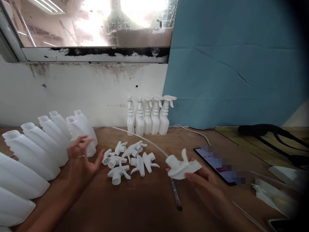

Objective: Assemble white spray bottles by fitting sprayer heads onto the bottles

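Note:
My right hand (205, 187) grips a white trigger sprayer head (181, 167), with a long thin dip tube (142, 139) running from it up to the left. On the left, my left hand (83, 158) is raised with thumb and fingers apart, holding nothing. Just behind it stand open-necked white bottles (83, 129); whether the fingertips touch one I cannot tell. Between my hands lies a loose pile of white sprayer heads (137, 164) without tubes. A slim, partly shiny tool (176, 195) lies beneath the held sprayer head, its kind unclear.
Several white bottles with sprayers fitted (154, 119) stand against the wall. More uncapped bottles (36, 154) line the left side. A phone (214, 167) lies right of my right hand, with a black strap (272, 132) beyond it. A white cable (195, 131) runs along the back.

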Demonstrator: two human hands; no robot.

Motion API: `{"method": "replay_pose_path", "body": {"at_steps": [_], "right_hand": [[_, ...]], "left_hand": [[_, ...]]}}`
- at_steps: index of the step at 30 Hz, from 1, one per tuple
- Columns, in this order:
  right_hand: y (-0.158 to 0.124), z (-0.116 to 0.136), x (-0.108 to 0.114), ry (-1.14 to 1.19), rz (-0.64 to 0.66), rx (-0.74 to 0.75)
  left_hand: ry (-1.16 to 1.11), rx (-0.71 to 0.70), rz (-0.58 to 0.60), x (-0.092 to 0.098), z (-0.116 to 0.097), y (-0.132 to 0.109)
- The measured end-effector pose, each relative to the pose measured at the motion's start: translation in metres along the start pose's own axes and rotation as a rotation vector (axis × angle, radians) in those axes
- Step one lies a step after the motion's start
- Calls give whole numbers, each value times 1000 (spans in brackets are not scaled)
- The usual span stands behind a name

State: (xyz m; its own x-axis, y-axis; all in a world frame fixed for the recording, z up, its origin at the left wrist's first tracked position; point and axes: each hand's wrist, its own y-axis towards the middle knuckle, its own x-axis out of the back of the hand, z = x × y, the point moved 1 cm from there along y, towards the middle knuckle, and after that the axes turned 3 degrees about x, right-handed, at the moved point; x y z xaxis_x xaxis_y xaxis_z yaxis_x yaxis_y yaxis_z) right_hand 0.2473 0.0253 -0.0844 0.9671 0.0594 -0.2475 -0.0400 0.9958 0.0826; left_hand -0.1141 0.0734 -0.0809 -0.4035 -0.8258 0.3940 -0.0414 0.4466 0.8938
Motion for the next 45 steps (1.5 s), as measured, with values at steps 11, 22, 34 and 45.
{"method": "replay_pose_path", "body": {"at_steps": [11,22,34,45], "right_hand": [[15,16,31,54,-208,95],[19,26,35,227,-329,146],[19,26,43,217,-418,162],[17,18,44,133,-361,157]], "left_hand": [[97,491,8,-38,77,-21],[117,-153,125,18,10,-28],[116,-244,263,24,0,-36],[31,-378,310,29,-16,-34]]}}
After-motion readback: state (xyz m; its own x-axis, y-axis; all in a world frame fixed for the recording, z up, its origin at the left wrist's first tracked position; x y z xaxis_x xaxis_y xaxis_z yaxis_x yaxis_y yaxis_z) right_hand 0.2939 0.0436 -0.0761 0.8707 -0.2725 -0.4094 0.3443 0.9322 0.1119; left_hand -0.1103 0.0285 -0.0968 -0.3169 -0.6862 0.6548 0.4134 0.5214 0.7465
